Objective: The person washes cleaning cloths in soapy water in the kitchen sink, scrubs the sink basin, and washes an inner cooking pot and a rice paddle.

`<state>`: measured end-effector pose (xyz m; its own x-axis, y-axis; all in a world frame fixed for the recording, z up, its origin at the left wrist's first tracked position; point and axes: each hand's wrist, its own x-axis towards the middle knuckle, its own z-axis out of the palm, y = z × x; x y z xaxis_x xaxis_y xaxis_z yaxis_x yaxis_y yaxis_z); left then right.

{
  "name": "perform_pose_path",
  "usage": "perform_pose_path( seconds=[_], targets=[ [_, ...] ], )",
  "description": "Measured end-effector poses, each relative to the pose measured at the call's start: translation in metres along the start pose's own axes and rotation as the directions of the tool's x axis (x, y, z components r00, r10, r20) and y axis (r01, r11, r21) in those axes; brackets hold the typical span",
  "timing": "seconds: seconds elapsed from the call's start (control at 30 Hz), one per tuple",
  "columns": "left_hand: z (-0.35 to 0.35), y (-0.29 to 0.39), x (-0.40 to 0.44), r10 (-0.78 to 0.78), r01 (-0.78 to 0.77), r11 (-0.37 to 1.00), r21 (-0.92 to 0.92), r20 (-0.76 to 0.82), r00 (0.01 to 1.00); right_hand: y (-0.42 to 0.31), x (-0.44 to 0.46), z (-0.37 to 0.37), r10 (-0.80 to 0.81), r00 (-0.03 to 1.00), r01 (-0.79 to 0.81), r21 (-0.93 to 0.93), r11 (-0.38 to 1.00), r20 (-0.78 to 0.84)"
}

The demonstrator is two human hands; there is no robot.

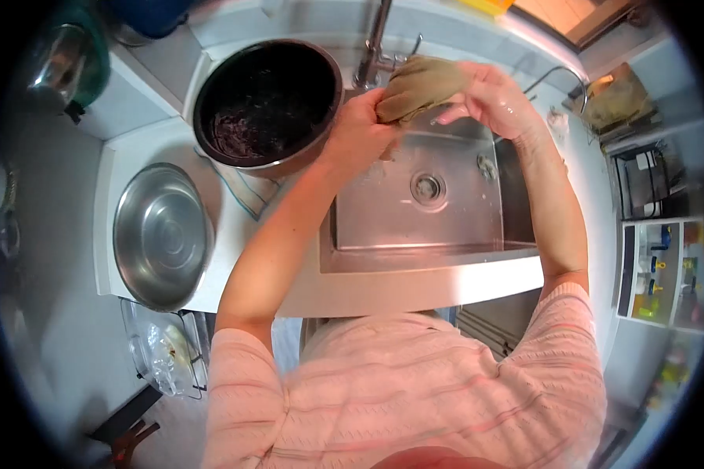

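A folded olive-brown cloth (420,87) is held up between my hands over the back of the steel sink (368,219), just in front of the faucet (374,59). My left hand (361,123) is closed around the cloth's left end. At the other end my right hand (499,100) looks wet and has its upper fingers on the cloth, while a lower finger sticks out apart from it. A dark-lined pot (278,102) with liquid in it stands beside my left forearm.
On the counter to the left rests a shiny steel basin (164,234). A striped cloth (246,191) lies partly under the pot. The drain (427,189) shows in the sink floor. Below the counter on the left is a wire rack (168,348) with plastic in it.
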<state>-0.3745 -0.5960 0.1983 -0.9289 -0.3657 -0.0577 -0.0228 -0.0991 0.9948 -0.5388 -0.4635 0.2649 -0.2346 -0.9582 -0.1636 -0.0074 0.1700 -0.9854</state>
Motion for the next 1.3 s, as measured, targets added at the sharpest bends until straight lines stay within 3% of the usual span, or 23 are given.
perform_pose_path(
  seconds=[0.07, 0.1, 0.13, 0.23, 0.27, 0.3, 0.33, 0.4, 0.43, 0.5, 0.57, 0.67, 0.7, 0.73, 0.77, 0.83, 0.87, 0.97, 1.03, 1.07, 1.23, 1.3],
  targets=[
    [0.009, -0.042, 0.011, 0.08, -0.058, 0.972, 0.229, -0.086, 0.993, 0.042, -0.009, -0.02, 0.19, 0.967, -0.242, -0.384, 0.891, -0.169],
    [0.01, -0.064, 0.015, 0.112, -0.076, 0.936, 0.343, -0.086, 0.99, 0.065, -0.018, -0.019, 0.112, 0.979, -0.193, -0.606, 0.772, -0.169],
    [0.013, -0.077, 0.018, 0.145, -0.094, 0.887, 0.452, -0.08, 0.986, 0.102, -0.017, -0.023, -0.009, 1.0, 0.009, -0.535, 0.845, 0.003],
    [0.036, -0.087, 0.016, 0.103, -0.08, 0.75, 0.657, 0.003, 0.995, 0.143, -0.012, 0.033, -0.003, 0.995, -0.04, -0.45, 0.892, -0.095],
    [0.041, -0.088, 0.013, 0.055, -0.024, 0.778, 0.628, -0.031, 0.998, 0.153, -0.011, 0.04, 0.095, 0.979, -0.143, -0.285, 0.948, -0.178],
    [0.043, -0.087, 0.01, 0.004, 0.034, 0.802, 0.597, -0.062, 0.998, 0.163, -0.011, 0.043, 0.203, 0.949, -0.233, -0.103, 0.967, -0.243],
    [0.042, -0.089, 0.007, -0.047, 0.093, 0.82, 0.565, -0.095, 0.994, 0.173, -0.011, 0.049, 0.183, 0.948, -0.168, 0.078, 0.983, -0.259],
    [0.038, -0.113, 0.004, -0.102, 0.115, 0.984, 0.134, -0.104, 0.989, 0.198, -0.011, 0.057, 0.146, 0.941, -0.006, 0.42, 0.907, -0.304],
    [0.036, -0.125, 0.001, -0.132, 0.122, 0.988, -0.096, -0.103, 0.986, 0.215, -0.009, 0.06, 0.112, 0.95, 0.034, 0.454, 0.891, -0.291],
    [0.04, -0.138, -0.006, -0.297, 0.27, 0.893, -0.36, -0.023, 0.954, 0.22, -0.008, 0.071, 0.197, 0.929, -0.001, 0.532, 0.847, -0.312],
    [0.041, -0.155, -0.004, -0.396, 0.36, 0.782, -0.509, 0.041, 0.918, 0.226, -0.009, 0.082, 0.219, 0.926, 0.012, 0.605, 0.796, -0.308],
    [0.041, -0.169, 0.0, -0.475, 0.424, 0.699, -0.576, 0.069, 0.877, 0.228, -0.022, 0.068, 0.037, 0.987, 0.003, 0.249, 0.969, -0.158],
    [0.04, -0.163, 0.001, -0.498, 0.446, 0.681, -0.581, 0.08, 0.864, 0.224, -0.028, 0.057, 0.04, 0.993, -0.049, -0.071, 0.996, -0.115],
    [0.04, -0.159, 0.001, -0.523, 0.471, 0.66, -0.586, 0.092, 0.847, 0.207, -0.033, 0.043, 0.06, 0.995, -0.084, -0.382, 0.92, -0.073],
    [0.04, -0.159, 0.002, -0.533, 0.483, 0.664, -0.571, 0.092, 0.841, 0.194, -0.036, 0.033, 0.088, 0.995, -0.09, -0.657, 0.749, -0.036],
    [0.039, -0.158, 0.005, -0.553, 0.504, 0.673, -0.542, 0.085, 0.829, 0.179, -0.036, 0.027, -0.28, 0.96, 0.116, -0.888, 0.446, -0.015],
    [0.039, -0.155, 0.006, -0.536, 0.533, 0.699, -0.478, 0.144, 0.832, 0.177, -0.035, 0.027, -0.448, 0.893, 0.172, -0.954, 0.246, 0.046],
    [0.043, -0.151, 0.004, -0.526, 0.602, 0.731, -0.322, 0.296, 0.797, 0.189, -0.027, 0.036, -0.398, 0.888, 0.334, -0.919, 0.21, 0.232],
    [0.046, -0.155, 0.001, -0.544, 0.647, 0.699, -0.305, 0.36, 0.758, 0.193, -0.022, 0.039, -0.198, 0.948, 0.3, -0.909, 0.288, 0.25],
    [0.048, -0.155, 0.001, -0.565, 0.651, 0.715, -0.254, 0.337, 0.753, 0.194, -0.02, 0.041, -0.093, 0.96, 0.279, -0.905, 0.32, 0.263],
    [0.061, -0.175, -0.001, -0.665, 0.673, 0.74, -0.001, 0.148, 0.732, 0.221, 0.0, 0.044, 0.106, 0.969, 0.173, -0.923, 0.344, 0.222],
    [0.06, -0.184, 0.001, -0.696, 0.672, 0.708, 0.217, 0.05, 0.716, 0.231, 0.005, 0.047, 0.138, 0.977, 0.105, -0.927, 0.359, 0.164]
  ],
)
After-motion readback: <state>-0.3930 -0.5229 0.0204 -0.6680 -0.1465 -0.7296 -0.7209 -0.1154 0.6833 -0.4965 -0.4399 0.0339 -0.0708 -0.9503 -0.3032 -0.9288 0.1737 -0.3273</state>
